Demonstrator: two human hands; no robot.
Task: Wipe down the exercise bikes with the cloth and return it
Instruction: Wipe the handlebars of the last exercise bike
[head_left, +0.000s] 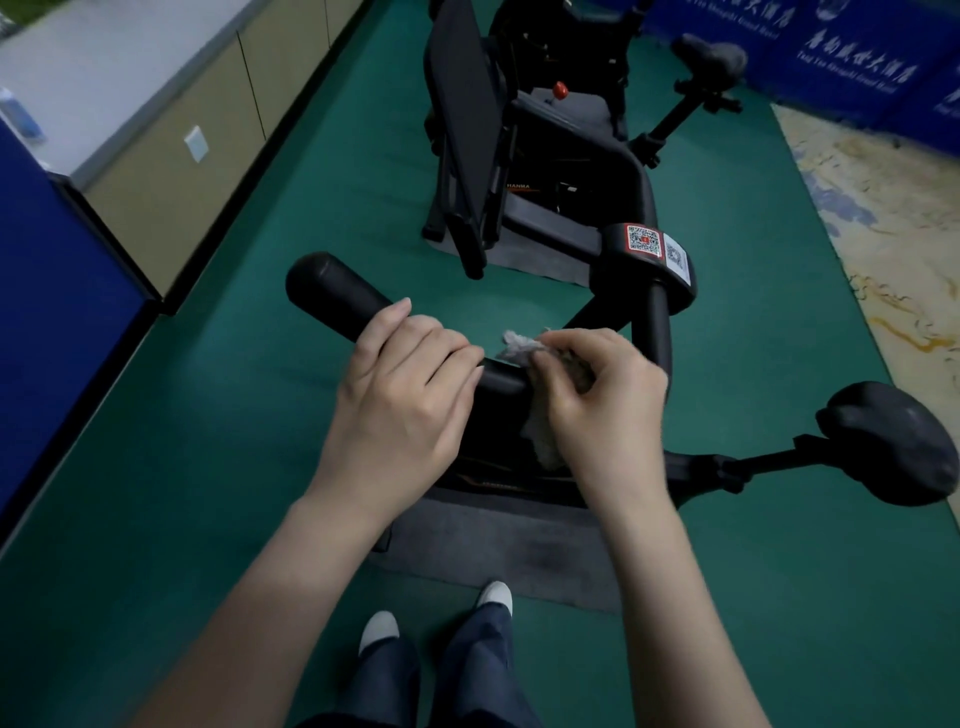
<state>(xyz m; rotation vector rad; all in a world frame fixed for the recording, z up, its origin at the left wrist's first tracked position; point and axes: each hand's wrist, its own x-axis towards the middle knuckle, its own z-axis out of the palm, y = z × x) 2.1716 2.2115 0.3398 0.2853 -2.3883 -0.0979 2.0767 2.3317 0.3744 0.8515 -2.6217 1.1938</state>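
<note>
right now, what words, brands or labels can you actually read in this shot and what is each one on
"HANMA": pale letters on the far bike frame.
Two QR stickers on the handlebar clamp of the near bike: codes only, no legible words.
Blue banners: white Chinese characters over a Latin line, too blurred to read.
Orange marking low on that bike: too small to read.

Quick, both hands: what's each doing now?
Left hand: grips the handlebar.
Right hand: holds the cloth against the handlebar.
</note>
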